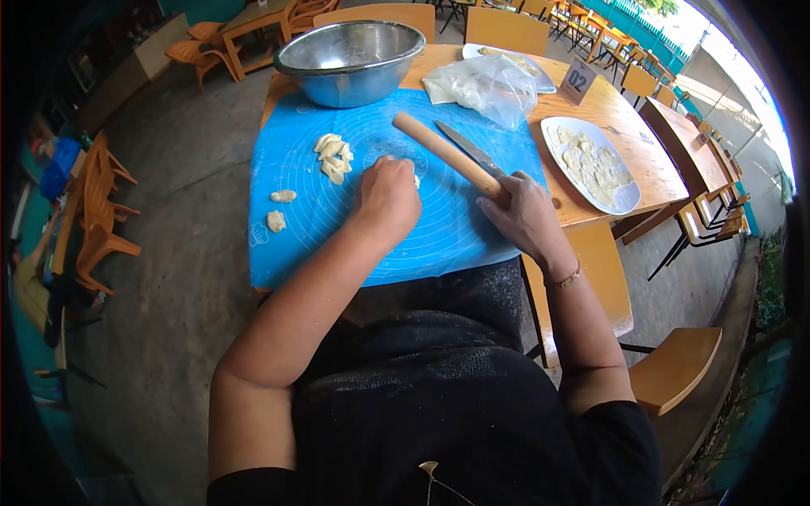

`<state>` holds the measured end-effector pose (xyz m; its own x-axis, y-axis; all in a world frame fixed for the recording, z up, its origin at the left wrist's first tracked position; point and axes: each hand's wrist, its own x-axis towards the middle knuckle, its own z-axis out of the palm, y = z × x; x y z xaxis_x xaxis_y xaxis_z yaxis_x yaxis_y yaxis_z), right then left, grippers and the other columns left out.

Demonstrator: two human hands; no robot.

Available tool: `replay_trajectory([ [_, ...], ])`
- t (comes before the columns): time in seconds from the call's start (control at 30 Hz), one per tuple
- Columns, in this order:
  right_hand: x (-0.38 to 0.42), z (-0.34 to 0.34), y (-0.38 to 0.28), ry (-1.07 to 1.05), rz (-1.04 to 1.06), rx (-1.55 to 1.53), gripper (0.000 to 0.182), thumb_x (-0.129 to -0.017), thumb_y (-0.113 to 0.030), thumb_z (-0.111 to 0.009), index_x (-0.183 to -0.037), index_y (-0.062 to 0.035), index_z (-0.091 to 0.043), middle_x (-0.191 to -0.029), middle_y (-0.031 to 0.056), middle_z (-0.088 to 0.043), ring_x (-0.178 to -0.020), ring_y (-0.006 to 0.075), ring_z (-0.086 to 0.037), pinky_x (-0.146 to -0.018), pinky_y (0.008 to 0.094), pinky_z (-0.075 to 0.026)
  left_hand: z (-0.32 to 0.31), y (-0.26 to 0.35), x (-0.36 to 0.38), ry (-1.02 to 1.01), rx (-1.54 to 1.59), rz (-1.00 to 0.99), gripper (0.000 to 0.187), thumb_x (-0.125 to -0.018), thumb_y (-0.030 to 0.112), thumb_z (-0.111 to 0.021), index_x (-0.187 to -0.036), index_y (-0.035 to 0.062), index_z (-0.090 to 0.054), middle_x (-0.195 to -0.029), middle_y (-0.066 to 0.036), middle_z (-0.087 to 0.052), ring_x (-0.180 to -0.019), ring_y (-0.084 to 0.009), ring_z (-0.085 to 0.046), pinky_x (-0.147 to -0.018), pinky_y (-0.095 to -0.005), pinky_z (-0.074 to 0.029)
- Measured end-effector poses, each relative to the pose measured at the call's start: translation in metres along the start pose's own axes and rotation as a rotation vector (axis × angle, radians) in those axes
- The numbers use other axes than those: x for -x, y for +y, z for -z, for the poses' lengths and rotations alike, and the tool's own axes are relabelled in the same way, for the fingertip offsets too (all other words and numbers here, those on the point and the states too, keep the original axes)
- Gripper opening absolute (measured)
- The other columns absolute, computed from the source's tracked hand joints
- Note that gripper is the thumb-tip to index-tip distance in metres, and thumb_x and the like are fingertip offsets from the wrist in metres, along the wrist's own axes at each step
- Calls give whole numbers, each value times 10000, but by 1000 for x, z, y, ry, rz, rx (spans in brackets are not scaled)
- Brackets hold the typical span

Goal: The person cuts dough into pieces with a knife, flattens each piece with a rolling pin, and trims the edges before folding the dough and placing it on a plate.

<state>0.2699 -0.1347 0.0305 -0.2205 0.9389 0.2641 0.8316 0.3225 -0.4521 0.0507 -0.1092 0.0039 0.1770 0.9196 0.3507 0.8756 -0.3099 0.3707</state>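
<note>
My right hand (pixel 521 209) is wrapped round the near end of a wooden rolling pin (pixel 445 155), which slants up to the left above the blue mat (pixel 456 240). Near the mat's middle, my left hand (pixel 390 192) is closed with its knuckles up; a bit of pale dough shows at its right edge, and what its fingers hold is hidden. Left of it lies a small pile of dough pieces (pixel 334 158). Two more pieces, one (pixel 283 196) above the other (pixel 276 221), rest near the mat's left side. A knife (pixel 469 147) lies beyond the rolling pin.
A metal bowl (pixel 350 72) stands at the mat's far left. A plastic bag (pixel 485 88) lies at the far edge, before another plate (pixel 540 78). Flat dough rounds cover a white plate (pixel 591 164) on the right, near a number sign (pixel 577 80). Chairs surround the table.
</note>
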Motion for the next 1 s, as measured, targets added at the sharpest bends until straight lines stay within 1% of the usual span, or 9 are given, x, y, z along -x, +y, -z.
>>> replay_trajectory([
  [0.2,-35,-8,23,61,12,102,301,-849,-275,-703,-924,17,-693,-922,241,-646,-888,415,-637,-817,495,-491,15,19,2,-51,93,-13,150,-845,58,-680,-965,-28,-704,-983,-216,-645,-1050,-404,-619,-927,-456,-502],
  [0.3,-55,-8,34,81,-9,79,302,-848,-273,-704,-936,16,-699,-917,250,-675,-886,411,-655,-814,486,-502,18,14,-5,-182,17,-94,147,-841,51,-684,-963,-30,-698,-1030,-220,-635,-1058,-382,-620,-923,-448,-506],
  [0.43,-59,-6,36,27,-50,16,304,-849,-272,-705,-940,17,-697,-874,252,-694,-854,414,-670,-789,478,-509,17,10,-16,-149,-51,-169,129,-840,64,-702,-933,-27,-698,-974,-201,-655,-996,-355,-648,-888,-433,-525],
  [0.5,-55,-6,31,31,-44,7,305,-850,-273,-706,-942,18,-696,-859,249,-696,-839,415,-672,-778,478,-510,18,18,-20,-140,282,10,78,-830,40,-695,-888,-12,-702,-876,-178,-665,-890,-346,-663,-829,-438,-535],
  [0.63,-43,-9,32,43,-42,-75,308,-843,-250,-713,-964,30,-680,-922,248,-680,-886,416,-653,-802,477,-499,-8,15,-17,97,626,26,59,-807,0,-671,-854,-7,-706,-837,-172,-681,-837,-331,-675,-776,-437,-539],
  [0.7,-38,-8,35,73,-17,-97,306,-841,-237,-715,-975,35,-675,-957,249,-671,-908,418,-644,-814,477,-494,-13,7,-9,91,208,-173,96,-821,33,-647,-878,-15,-707,-920,-190,-704,-898,-322,-682,-850,-438,-524],
  [0.8,-29,-4,30,86,15,-76,290,-837,-213,-717,-969,39,-666,-1010,249,-644,-942,424,-624,-836,477,-483,-16,2,-9,72,-223,-274,141,-853,95,-634,-896,-11,-717,-971,-205,-703,-966,-352,-667,-943,-452,-484],
  [0.9,-29,-3,29,79,12,-85,276,-837,-205,-715,-953,40,-662,-1021,249,-636,-945,432,-617,-843,481,-480,-31,8,0,241,-337,-388,176,-883,147,-624,-880,1,-722,-934,-217,-679,-1006,-404,-627,-978,-474,-448],
  [1.0,-31,-6,31,112,57,-38,272,-836,-209,-718,-942,35,-661,-986,241,-638,-922,423,-623,-835,478,-484,-38,13,0,197,-179,-248,175,-885,156,-634,-845,9,-720,-915,-225,-647,-1028,-416,-604,-956,-471,-458],
])
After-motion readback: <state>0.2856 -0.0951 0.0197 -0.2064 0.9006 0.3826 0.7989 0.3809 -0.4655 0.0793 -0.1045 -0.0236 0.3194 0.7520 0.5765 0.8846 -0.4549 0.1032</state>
